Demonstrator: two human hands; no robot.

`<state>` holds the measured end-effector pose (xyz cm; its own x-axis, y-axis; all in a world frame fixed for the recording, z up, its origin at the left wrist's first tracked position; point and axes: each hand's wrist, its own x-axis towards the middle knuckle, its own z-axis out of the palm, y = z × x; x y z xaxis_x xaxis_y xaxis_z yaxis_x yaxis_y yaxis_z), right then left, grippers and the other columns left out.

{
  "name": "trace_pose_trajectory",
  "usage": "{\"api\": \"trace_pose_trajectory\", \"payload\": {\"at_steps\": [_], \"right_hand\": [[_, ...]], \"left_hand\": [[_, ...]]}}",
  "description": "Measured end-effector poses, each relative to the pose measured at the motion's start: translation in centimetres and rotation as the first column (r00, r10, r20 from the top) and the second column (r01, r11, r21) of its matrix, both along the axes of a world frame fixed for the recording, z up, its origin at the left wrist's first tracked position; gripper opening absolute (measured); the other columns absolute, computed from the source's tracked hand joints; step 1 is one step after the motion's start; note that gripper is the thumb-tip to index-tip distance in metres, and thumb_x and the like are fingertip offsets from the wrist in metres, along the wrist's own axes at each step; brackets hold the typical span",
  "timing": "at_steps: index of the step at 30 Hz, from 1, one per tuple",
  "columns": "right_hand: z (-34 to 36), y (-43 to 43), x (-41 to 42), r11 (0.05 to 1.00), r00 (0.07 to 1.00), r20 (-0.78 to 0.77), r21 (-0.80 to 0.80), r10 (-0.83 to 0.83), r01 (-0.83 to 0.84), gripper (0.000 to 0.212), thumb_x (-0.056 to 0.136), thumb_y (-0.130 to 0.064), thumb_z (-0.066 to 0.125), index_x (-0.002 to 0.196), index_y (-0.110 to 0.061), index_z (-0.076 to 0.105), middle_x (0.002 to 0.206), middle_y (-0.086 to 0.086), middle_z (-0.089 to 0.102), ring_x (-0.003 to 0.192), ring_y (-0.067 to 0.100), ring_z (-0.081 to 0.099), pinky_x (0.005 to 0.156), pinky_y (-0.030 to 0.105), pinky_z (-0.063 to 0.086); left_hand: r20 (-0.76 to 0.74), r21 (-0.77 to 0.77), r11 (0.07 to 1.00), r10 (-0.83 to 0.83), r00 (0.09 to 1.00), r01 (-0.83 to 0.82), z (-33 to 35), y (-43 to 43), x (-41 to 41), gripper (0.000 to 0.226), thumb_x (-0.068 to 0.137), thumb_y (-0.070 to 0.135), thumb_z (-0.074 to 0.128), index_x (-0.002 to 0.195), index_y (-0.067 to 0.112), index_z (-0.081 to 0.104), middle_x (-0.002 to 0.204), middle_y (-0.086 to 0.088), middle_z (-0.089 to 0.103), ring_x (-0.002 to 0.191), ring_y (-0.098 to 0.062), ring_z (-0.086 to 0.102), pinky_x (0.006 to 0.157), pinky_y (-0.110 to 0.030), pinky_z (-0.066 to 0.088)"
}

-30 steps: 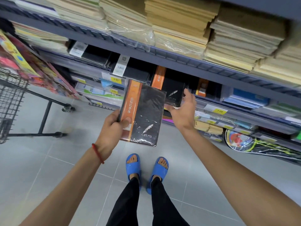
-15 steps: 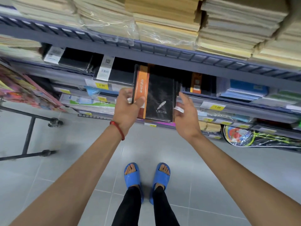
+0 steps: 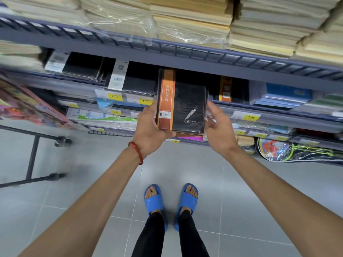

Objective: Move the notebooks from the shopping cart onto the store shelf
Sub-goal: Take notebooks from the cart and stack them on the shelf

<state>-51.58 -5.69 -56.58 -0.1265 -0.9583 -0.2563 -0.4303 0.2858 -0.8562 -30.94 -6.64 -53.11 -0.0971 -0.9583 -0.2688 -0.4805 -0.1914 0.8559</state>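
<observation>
A black notebook [image 3: 187, 108] with an orange band and a silver feather mark lies half in the second shelf level, its near end sticking out over the grey shelf [image 3: 278, 115] edge. My left hand [image 3: 150, 127] grips its lower left corner, thumb under the near edge. My right hand [image 3: 217, 127] is at the notebook's right edge with fingers spread and relaxed. More black notebooks [image 3: 133, 82] lie on the same level to the left. Only the cart's dark frame and wheels [image 3: 33, 154] show at the left.
Stacks of beige paper pads [image 3: 185, 19] fill the top shelf. Yellow price tags [image 3: 250, 117] line the shelf edges. Blue pads [image 3: 285, 95] lie to the right, a packed racket [image 3: 297, 151] lower right. Grey tiled floor and my blue sandals [image 3: 170, 203] are below.
My left hand has carried the notebook up from in front of the shelf and slid it into the second level. My right hand has moved from the shelf edge to the notebook's right side.
</observation>
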Motion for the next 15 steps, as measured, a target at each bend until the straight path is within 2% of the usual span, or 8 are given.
{"api": "trace_pose_trajectory", "payload": {"at_steps": [3, 4, 6, 8, 11, 12, 13, 15], "right_hand": [[0.6, -0.1, -0.5, 0.999, 1.0, 0.019, 0.028, -0.02, 0.02, 0.072, 0.09, 0.02, 0.04, 0.151, -0.018, 0.039, 0.152, -0.007, 0.045, 0.142, 0.009, 0.038, 0.109, 0.007, 0.029], [0.8, -0.1, -0.6, 1.0, 1.0, 0.023, 0.029, -0.012, 0.011, 0.07, 0.092, 0.018, 0.04, 0.152, -0.018, 0.037, 0.152, -0.007, 0.044, 0.143, 0.01, 0.037, 0.108, 0.006, 0.028], [1.1, -0.1, -0.8, 1.0, 0.999, 0.033, 0.03, 0.007, -0.008, 0.069, 0.094, 0.015, 0.04, 0.154, -0.019, 0.034, 0.155, -0.007, 0.041, 0.146, 0.011, 0.033, 0.116, 0.017, 0.026], [1.3, -0.1, -1.1, 0.999, 0.998, 0.052, 0.031, 0.024, -0.026, 0.073, 0.092, 0.017, 0.038, 0.155, -0.02, 0.032, 0.157, -0.007, 0.038, 0.147, 0.012, 0.03, 0.122, 0.03, 0.025], [1.7, 0.1, -1.2, 0.997, 0.995, 0.099, 0.064, 0.029, -0.035, 0.082, 0.085, 0.018, 0.038, 0.156, -0.022, 0.029, 0.16, -0.008, 0.033, 0.149, 0.012, 0.027, 0.123, 0.036, 0.024], [1.8, 0.1, -1.2, 0.997, 0.992, 0.118, 0.066, 0.033, -0.041, 0.082, 0.084, 0.016, 0.04, 0.156, -0.023, 0.029, 0.16, -0.009, 0.033, 0.149, 0.011, 0.026, 0.123, 0.037, 0.023], [1.8, 0.2, -1.3, 0.997, 0.991, 0.126, 0.066, 0.038, -0.047, 0.081, 0.083, 0.01, 0.044, 0.156, -0.024, 0.029, 0.159, -0.01, 0.033, 0.149, 0.01, 0.026, 0.124, 0.038, 0.023], [1.7, 0.1, -1.4, 0.995, 0.993, 0.102, 0.068, 0.066, -0.073, 0.084, 0.079, -0.006, 0.052, 0.156, -0.027, 0.027, 0.159, -0.013, 0.033, 0.149, 0.009, 0.025, 0.124, 0.038, 0.022]], "left_hand": [[0.026, -0.01, 1.0, -0.003, 1.0, 0.004, -1.4, -0.3, -0.2, 0.107, 0.052, 0.038, 0.089, 0.147, 0.028, 0.04, 0.129, 0.004, 0.056, 0.124, -0.022, 0.052, 0.101, -0.042, 0.051], [0.032, -0.011, 1.0, -0.007, 0.999, 0.007, -1.4, -0.5, -0.4, 0.107, 0.054, 0.037, 0.089, 0.148, 0.025, 0.039, 0.132, 0.002, 0.055, 0.126, -0.021, 0.051, 0.103, -0.042, 0.05], [0.039, -0.027, 1.0, 0.004, 0.999, -0.002, -1.6, -0.8, -0.6, 0.102, 0.061, 0.027, 0.091, 0.149, 0.021, 0.04, 0.137, 0.0, 0.054, 0.129, -0.02, 0.049, 0.107, -0.041, 0.047], [0.056, -0.046, 0.999, 0.022, 0.998, -0.019, -1.8, -1.2, -0.9, 0.098, 0.067, 0.019, 0.09, 0.15, 0.017, 0.039, 0.14, -0.002, 0.052, 0.131, -0.018, 0.047, 0.111, -0.032, 0.043], [0.099, -0.065, 0.998, 0.029, 0.995, -0.023, -1.9, -1.8, -1.3, 0.091, 0.072, 0.016, 0.087, 0.15, 0.015, 0.039, 0.141, -0.002, 0.05, 0.128, -0.013, 0.047, 0.099, 0.001, 0.033], [0.108, -0.065, 0.998, 0.028, 0.994, -0.021, -1.9, -1.9, -1.5, 0.089, 0.074, 0.016, 0.086, 0.15, 0.014, 0.039, 0.142, -0.002, 0.049, 0.128, -0.012, 0.046, 0.098, 0.002, 0.032], [0.118, -0.062, 0.998, 0.029, 0.993, -0.021, -1.9, -2.1, -1.7, 0.09, 0.075, 0.018, 0.085, 0.151, 0.013, 0.037, 0.145, -0.002, 0.048, 0.131, -0.013, 0.044, 0.105, -0.005, 0.033], [0.127, -0.063, 0.998, 0.037, 0.991, -0.029, -1.9, -2.5, -2.1, 0.095, 0.075, 0.022, 0.085, 0.154, 0.013, 0.031, 0.148, -0.004, 0.048, 0.138, -0.019, 0.042, 0.115, -0.033, 0.037]]}}
